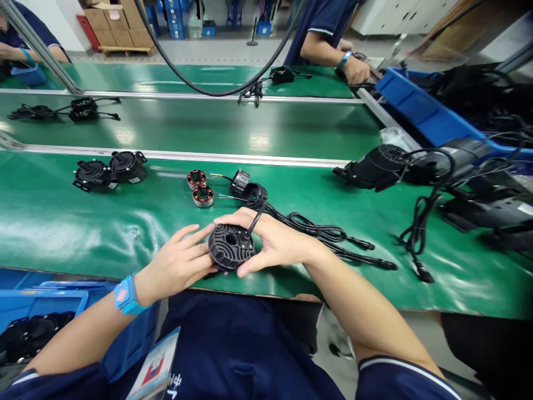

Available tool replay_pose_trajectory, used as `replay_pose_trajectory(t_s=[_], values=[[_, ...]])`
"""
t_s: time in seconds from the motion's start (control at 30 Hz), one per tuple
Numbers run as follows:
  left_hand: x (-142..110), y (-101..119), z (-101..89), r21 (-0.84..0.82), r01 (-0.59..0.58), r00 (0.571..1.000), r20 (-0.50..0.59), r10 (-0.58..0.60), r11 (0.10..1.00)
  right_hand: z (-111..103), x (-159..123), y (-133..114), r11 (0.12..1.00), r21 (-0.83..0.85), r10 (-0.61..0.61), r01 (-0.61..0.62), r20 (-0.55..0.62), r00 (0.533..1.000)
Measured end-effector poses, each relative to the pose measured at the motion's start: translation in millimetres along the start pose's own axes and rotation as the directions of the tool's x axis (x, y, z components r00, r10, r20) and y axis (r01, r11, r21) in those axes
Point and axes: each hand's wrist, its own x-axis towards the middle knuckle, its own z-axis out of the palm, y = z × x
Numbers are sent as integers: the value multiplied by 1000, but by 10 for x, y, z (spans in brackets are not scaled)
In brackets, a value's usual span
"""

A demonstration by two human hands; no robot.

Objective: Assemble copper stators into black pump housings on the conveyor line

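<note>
Head view: clasping round ribbed motor cover (227,255) in right hand (275,240), bracing its edge with spread left hand (175,260), nearside of copper-wound stators (203,203) (cable (255,220) uppermost); apparently orienting, calling for steady pressure.

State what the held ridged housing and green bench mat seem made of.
Ridged housing: probably molded plastic, matte black, judging by its raised curves and weak shine. Green bench mat: likely rubber or vinyl, glossy, since it ripples and reflects light.
</note>
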Motion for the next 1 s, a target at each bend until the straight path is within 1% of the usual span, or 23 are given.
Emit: replay_pose_trajectory(t_s=[0.07,0.1,0.17,0.2,0.23,0.27,0.3,0.37,0.4,0.43,0.5,0.57,0.63,0.67,0.7,0.73,0.77,0.8,0.83,0.9,0.93,0.97,1.0], values=[[-44,-34,-55,23,-3,994,-111,5,1000,-31,16,-77,998,-59,17,-16,25,1000],[-52,-41,-90,36,10,983,-183,-3,999,-44,25,-122,995,-92,30,-26,44,999],[-6,-33,-163,67,77,938,-343,-49,995,-64,45,-216,986,-159,58,-43,87,995],[51,-17,-193,79,125,915,-395,-84,989,-70,56,-257,980,-191,71,-50,101,992],[128,5,-213,90,173,901,-416,-121,981,-71,64,-290,973,-222,82,-56,108,991],[218,29,-220,103,212,907,-392,-156,972,-64,70,-310,967,-249,84,-55,107,991],[311,52,-212,116,230,929,-323,-183,966,-51,70,-317,962,-269,77,-49,97,992],[470,80,-160,108,187,979,-105,-175,976,-4,50,-287,955,-294,55,-38,50,997],[522,81,-122,81,147,989,-7,-146,986,26,28,-254,958,-284,39,-30,28,999],[552,73,-84,44,112,991,67,-115,993,59,-2,-212,967,-256,20,-15,15,1000],[552,45,-23,-36,80,986,147,-74,996,125,-82,-121,988,-156,-7,7,2,1000],[511,19,5,-80,94,981,180,-79,992,188,-183,-42,999,-36,-10,9,-44,999],[473,14,10,-97,117,978,187,-97,988,237,-290,13,997,79,17,-3,-184,983],[465,20,10,-101,129,976,187,-109,986,253,-340,34,992,123,33,2,-281,959],[464,29,11,-104,140,975,186,-119,985,263,-385,57,990,139,50,5,-385,921],[471,38,14,-105,147,975,185,-126,984,270,-420,84,993,116,64,-9,-481,874],[481,45,19,-106,149,975,184,-127,983,275,-443,120,997,55,67,-44,-548,834],[492,48,26,-107,149,974,185,-128,983,281,-452,165,994,-33,63,-100,-575,816],[502,46,32,-108,148,975,186,-126,983,293,-449,219,978,-132,61,-164,-568,821],[511,30,44,-110,136,977,180,-115,985,330,-411,338,913,-304,99,-273,-485,869],[510,20,49,-114,135,978,175,-114,984,353,-384,391,882,-357,129,-309,-447,885],[504,10,53,-126,143,979,165,-121,982,374,-359,430,858,-383,158,-341,-436,886],[495,4,59,-149,158,980,147,-136,976,391,-340,450,846,-386,177,-369,-449,876]])
